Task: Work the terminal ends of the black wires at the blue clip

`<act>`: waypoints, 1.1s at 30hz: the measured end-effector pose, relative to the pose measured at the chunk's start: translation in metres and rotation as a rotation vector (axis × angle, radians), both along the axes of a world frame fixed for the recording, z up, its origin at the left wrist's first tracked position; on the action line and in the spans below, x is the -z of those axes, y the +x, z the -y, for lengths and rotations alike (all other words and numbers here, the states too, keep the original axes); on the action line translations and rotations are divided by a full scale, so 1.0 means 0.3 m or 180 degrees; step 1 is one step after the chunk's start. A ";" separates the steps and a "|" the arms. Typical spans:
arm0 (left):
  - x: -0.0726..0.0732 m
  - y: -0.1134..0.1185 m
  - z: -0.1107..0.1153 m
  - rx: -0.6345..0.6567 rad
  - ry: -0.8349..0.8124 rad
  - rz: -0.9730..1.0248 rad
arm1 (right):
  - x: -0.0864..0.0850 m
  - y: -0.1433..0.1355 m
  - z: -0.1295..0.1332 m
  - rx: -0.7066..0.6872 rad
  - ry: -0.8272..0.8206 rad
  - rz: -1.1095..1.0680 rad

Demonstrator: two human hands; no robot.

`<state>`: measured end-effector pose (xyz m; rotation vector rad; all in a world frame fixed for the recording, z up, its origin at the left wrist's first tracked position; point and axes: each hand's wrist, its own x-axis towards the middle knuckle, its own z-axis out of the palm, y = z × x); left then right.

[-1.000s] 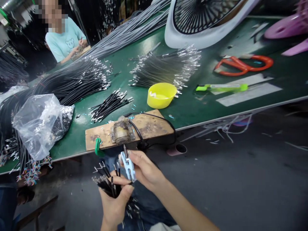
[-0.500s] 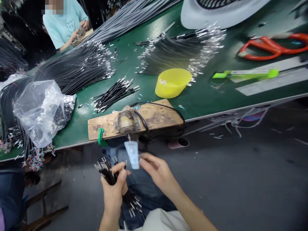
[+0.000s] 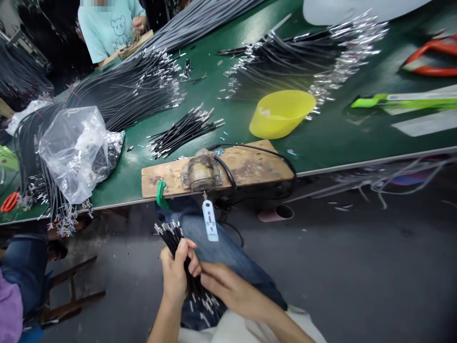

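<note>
My left hand (image 3: pixel 178 271) is wrapped round a bundle of short black cables (image 3: pixel 171 237) with silvery metal ends, held upright and tilted above my lap. My right hand (image 3: pixel 223 283) reaches against the bundle just below the left fingers. Its thumb and fingers are pressed together, and what lies between them is hidden. Beyond both hands, a small light-blue plastic piece with a slot (image 3: pixel 210 220) hangs on the shaft of a little motor (image 3: pixel 202 174), apart from the hands. The motor sits on a wooden board (image 3: pixel 250 166) at the table edge.
On the green table (image 3: pixel 221 66) lie a pile of short black cables (image 3: pixel 183 131), long cable bundles (image 3: pixel 121 95), a plastic bag (image 3: pixel 71 152), a yellow ring (image 3: pixel 282 114) and a green cutter (image 3: pixel 403 101). A green clamp (image 3: pixel 161 194) grips the board. A co-worker (image 3: pixel 110 28) sits across.
My right hand has moved from beside the light-blue piece down to the cable bundle. That piece, blurred before, now shows sharply. The camera view has shifted, so the table things appear displaced.
</note>
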<state>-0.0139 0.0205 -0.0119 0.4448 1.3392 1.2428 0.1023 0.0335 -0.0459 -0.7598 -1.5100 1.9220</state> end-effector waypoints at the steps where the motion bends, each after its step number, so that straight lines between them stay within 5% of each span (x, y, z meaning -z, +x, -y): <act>1: 0.000 -0.001 0.007 0.0132 -0.0041 -0.0033 | -0.013 0.013 -0.035 0.0286 0.0135 0.0110; 3: 0.000 -0.002 0.021 0.0365 -0.0105 -0.0103 | -0.043 0.028 -0.099 0.1149 0.0278 0.0331; 7: 0.004 0.004 0.046 0.0641 -0.0126 -0.0184 | -0.109 0.011 -0.155 0.1492 0.0584 0.0103; 11: 0.039 0.026 0.074 0.0604 -0.0064 -0.0230 | -0.145 0.013 -0.138 0.2519 0.0928 -0.0080; 16: 0.187 0.045 0.090 0.0405 -0.0204 -0.0268 | -0.197 0.147 -0.190 0.4158 0.1194 -0.0134; 18: 0.268 0.048 0.083 0.0275 -0.0442 -0.0137 | -0.254 0.201 -0.253 0.4728 0.1883 -0.0034; 21: 0.353 0.054 0.080 0.0172 -0.0528 -0.0083 | -0.358 0.240 -0.365 0.4492 0.2730 0.0406; 23: 0.363 0.060 0.091 0.0114 -0.0464 -0.0039 | -0.418 0.243 -0.431 0.4213 0.2974 0.0588; 28: 0.288 0.084 0.152 0.0224 -0.0213 0.0377 | -0.481 0.228 -0.503 0.4620 0.3570 0.0797; 33: 0.224 0.088 0.178 0.0455 -0.0168 0.0751 | -0.481 0.160 -0.419 0.4333 0.2911 0.0349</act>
